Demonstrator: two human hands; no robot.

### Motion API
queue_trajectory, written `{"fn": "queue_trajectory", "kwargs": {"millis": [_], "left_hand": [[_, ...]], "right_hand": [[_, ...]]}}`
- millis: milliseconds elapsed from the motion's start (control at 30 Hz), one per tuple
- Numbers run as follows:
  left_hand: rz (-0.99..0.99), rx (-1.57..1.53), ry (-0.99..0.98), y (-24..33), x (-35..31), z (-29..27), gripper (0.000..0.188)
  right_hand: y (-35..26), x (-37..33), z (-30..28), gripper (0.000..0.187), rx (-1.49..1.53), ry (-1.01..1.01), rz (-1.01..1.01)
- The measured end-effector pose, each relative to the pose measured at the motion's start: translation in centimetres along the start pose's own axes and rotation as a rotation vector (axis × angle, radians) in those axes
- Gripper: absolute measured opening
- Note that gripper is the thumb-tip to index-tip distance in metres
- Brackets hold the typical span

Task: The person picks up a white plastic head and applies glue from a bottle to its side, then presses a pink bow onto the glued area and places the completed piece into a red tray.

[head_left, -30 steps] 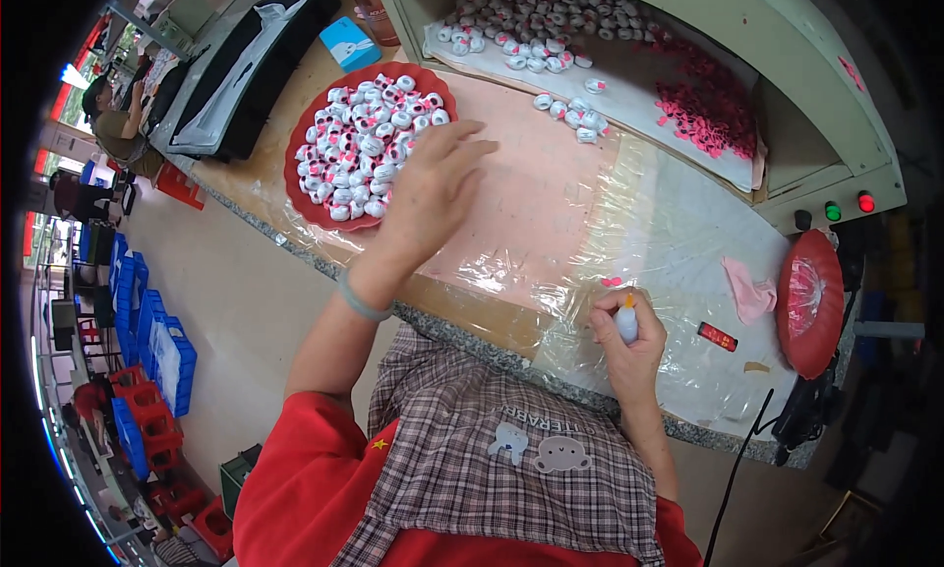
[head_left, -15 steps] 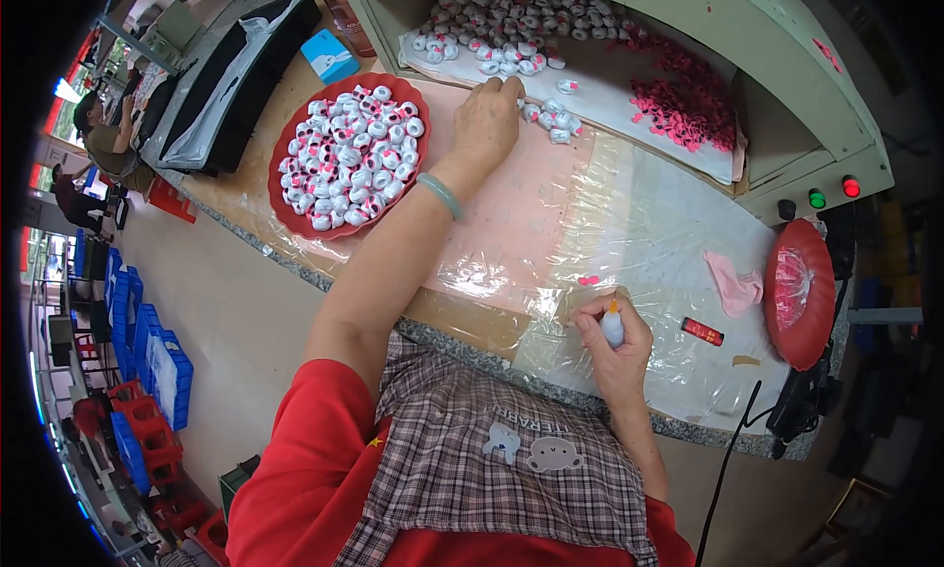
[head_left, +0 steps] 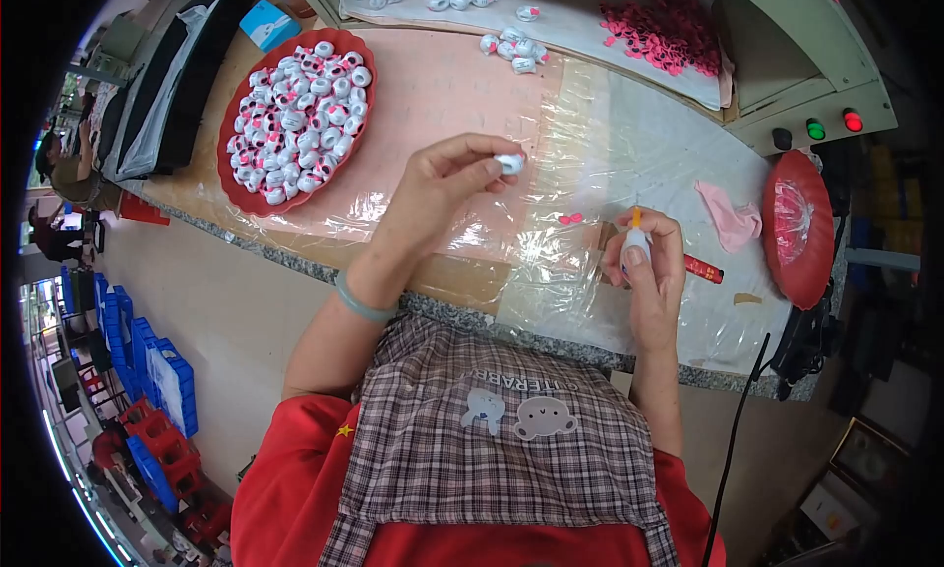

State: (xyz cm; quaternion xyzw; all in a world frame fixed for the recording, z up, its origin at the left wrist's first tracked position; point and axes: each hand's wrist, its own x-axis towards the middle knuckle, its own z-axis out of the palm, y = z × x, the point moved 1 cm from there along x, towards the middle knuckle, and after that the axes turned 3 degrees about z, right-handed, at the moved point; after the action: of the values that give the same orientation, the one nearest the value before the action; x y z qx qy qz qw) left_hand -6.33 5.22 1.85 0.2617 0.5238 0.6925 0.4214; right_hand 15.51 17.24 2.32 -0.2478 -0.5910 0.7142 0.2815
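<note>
Over the film-covered worktable [head_left: 639,134], our left hand [head_left: 442,188] pinches a small white-and-pink bead-like piece [head_left: 508,163] between thumb and fingers, raised just off the surface as far as we can tell. Our right hand [head_left: 649,272] is wrapped around a white squeeze bottle [head_left: 637,239], its orange nozzle clear of the fingers. We judge the step in hand to be readying one piece beside the bottle; the next move seems to call for a steady pinch and a tip of the nozzle. Between our hands a tiny pink bow-shaped cutout [head_left: 570,218] lies flat on the film, close enough that a careless right hand could brush it.

To our left, a red scalloped tray [head_left: 225,171] is heaped with similar white-and-pink pieces [head_left: 295,119]; ahead sits a loose cluster of them [head_left: 516,48]. Pink cutouts [head_left: 664,21] are piled in the open cabinet. Our right hand partly hides a red tube-shaped item [head_left: 703,268], with a pink cloth [head_left: 730,218] beyond it.
</note>
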Motion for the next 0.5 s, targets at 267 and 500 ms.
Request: {"fn": "queue_trajectory", "kwargs": {"millis": [267,500], "left_hand": [[-0.128,-0.204,-0.095,-0.3,-4.4,1.8,0.029],[-0.071,-0.190,-0.125,-0.2,-5.2,2.4,0.028]], "right_hand": [[-0.4,-0.5,-0.1,0.032,-0.062,-0.032,-0.078],[-1.9,-0.5,1.4,0.045,-0.009,0.149,-0.165]]}}
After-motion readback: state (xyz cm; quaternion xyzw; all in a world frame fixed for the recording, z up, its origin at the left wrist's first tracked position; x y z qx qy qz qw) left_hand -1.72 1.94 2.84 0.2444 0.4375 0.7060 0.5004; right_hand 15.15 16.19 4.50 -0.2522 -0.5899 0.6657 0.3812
